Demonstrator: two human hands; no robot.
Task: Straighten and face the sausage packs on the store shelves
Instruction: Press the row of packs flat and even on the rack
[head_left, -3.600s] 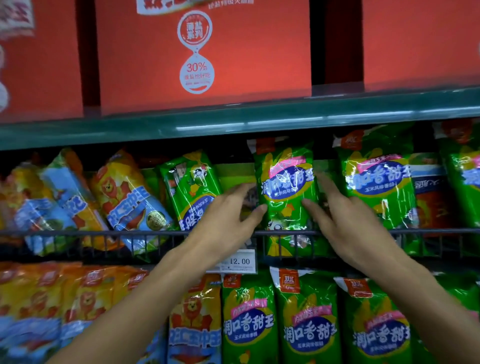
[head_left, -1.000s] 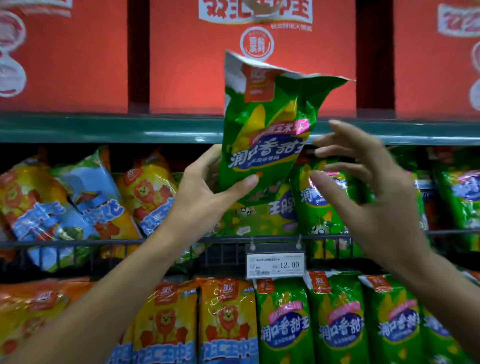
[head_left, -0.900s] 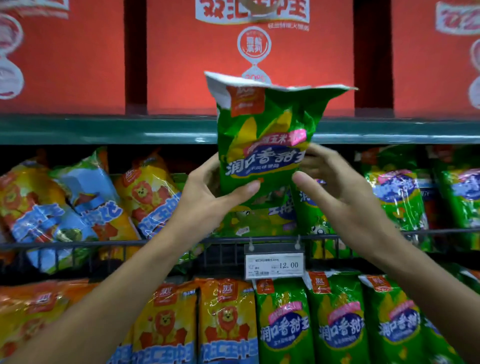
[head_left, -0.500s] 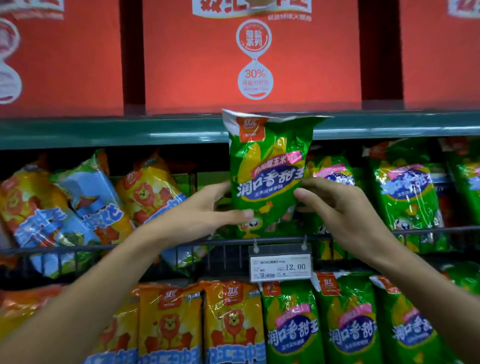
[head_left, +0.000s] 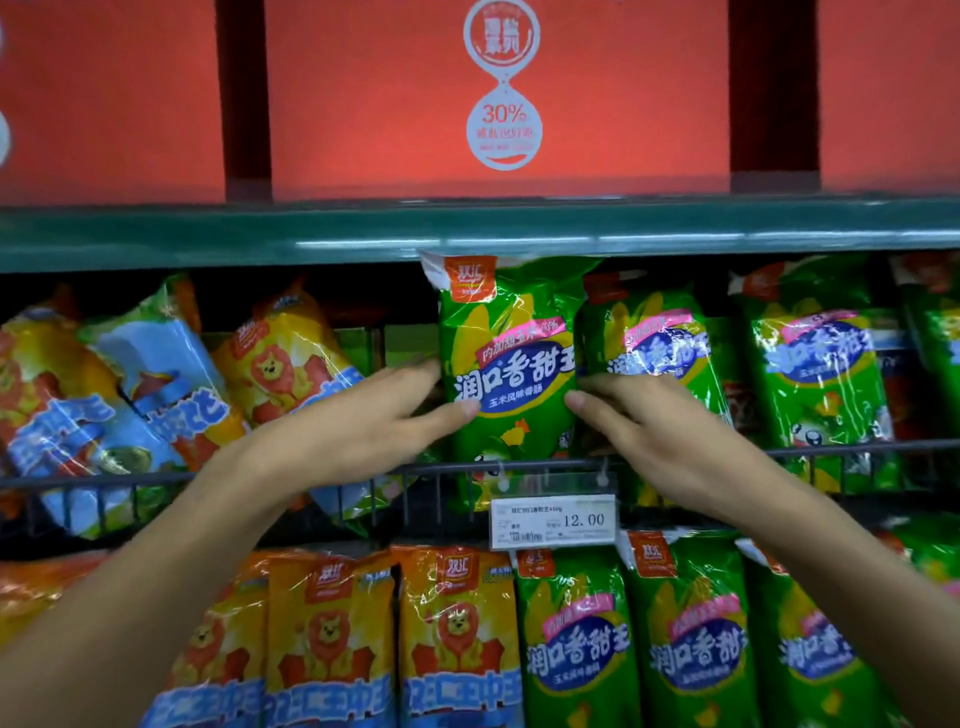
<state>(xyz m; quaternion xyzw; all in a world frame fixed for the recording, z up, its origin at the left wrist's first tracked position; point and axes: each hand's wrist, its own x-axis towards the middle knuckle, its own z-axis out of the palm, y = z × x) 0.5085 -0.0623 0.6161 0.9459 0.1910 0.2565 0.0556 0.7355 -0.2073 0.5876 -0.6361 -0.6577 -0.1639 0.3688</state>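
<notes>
Both hands clasp a glossy green plastic sausage pack (head_left: 506, 358) upright behind the black wire shelf rail (head_left: 156, 475), left hand (head_left: 358, 426) on its left edge, right hand (head_left: 660, 441) on its right.

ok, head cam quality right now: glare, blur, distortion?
Head view: specular glare streaks on the green pack between left hand and right hand; its label stays readable. Price tag digits are sharp. Edges soften; shelf edge bows from the wide-angle lens.
</notes>
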